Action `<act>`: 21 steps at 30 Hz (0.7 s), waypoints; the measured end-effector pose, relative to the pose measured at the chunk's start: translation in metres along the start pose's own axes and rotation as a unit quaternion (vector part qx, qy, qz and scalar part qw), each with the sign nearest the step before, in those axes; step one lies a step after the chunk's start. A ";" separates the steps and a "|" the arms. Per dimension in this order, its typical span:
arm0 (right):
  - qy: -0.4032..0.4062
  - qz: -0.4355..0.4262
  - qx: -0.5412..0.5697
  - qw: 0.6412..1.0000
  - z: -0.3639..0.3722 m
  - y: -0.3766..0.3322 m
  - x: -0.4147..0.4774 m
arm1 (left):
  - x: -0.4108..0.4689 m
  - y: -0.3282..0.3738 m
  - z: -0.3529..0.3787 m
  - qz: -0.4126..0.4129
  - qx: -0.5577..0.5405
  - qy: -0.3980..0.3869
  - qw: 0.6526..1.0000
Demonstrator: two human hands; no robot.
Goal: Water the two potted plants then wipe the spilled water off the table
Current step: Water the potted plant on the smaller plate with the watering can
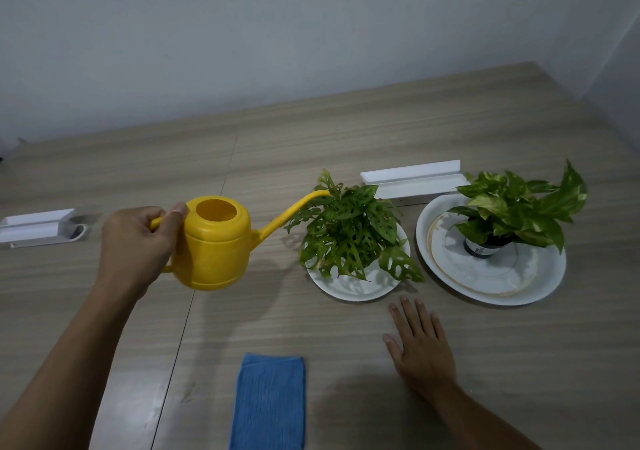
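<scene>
Yellow watering can [214, 245] clenched by its handle in the left hand [138, 245]; right hand [420, 342] flat, empty.
Spout tip reaches only the near plant's [349, 231] outer leaves, far from the grip: tipping now could wet the table [346, 131].

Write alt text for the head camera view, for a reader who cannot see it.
The left hand holds a yellow watering can with its spout tip at the holey-leaved plant on a white plate. The right hand lies flat on the wooden table, near a folded blue cloth and a second potted plant.

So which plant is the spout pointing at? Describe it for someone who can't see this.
On the wooden table, two plants sit on white plates. It's the left plant, on the smaller plate, beside the yellow watering can. Its leaves have holes; its neighbour's don't.
</scene>
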State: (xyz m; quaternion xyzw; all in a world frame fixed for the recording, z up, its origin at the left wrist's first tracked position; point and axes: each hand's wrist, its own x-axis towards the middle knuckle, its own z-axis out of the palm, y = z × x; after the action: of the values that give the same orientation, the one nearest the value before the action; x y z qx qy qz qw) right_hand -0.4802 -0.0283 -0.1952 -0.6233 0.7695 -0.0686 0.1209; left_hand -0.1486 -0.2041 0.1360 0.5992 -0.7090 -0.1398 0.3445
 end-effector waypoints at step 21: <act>0.005 -0.001 -0.004 1.000 -0.003 -0.002 -0.002 | -0.001 0.005 0.003 0.018 -0.010 -0.015 1.000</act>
State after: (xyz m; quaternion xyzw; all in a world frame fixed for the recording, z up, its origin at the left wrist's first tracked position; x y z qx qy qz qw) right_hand -0.4788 -0.0267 -0.1920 -0.6238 0.7701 -0.0690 0.1142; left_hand -0.1540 -0.2024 0.1364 0.5808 -0.7231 -0.1502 0.3424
